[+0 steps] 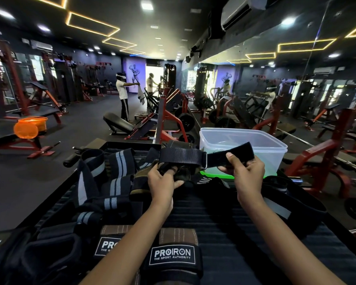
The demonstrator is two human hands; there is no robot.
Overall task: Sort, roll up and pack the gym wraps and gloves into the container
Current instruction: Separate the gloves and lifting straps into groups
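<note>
I hold a gym glove with a wide black wrist strap (pixel 183 156) above the bench. My left hand (pixel 162 182) grips the olive-brown glove body (pixel 181 173). My right hand (pixel 246 168) pinches the free end of the strap (pixel 238 153), which runs through a metal ring. The clear plastic container (pixel 255 145) stands open just behind my right hand, on a green lid (pixel 214 174). Black wraps with grey stripes (pixel 111 171) lie piled at the left. Two PROIRON gloves (pixel 173 254) lie near me.
The work surface is a dark ribbed bench pad (pixel 224 219). More black wraps (pixel 286 202) lie at the right. Red weight machines (pixel 327 153) stand close on the right, with a mirror wall behind them. An orange basket (pixel 30 126) sits far left. Two people (pixel 122 95) stand in the distance.
</note>
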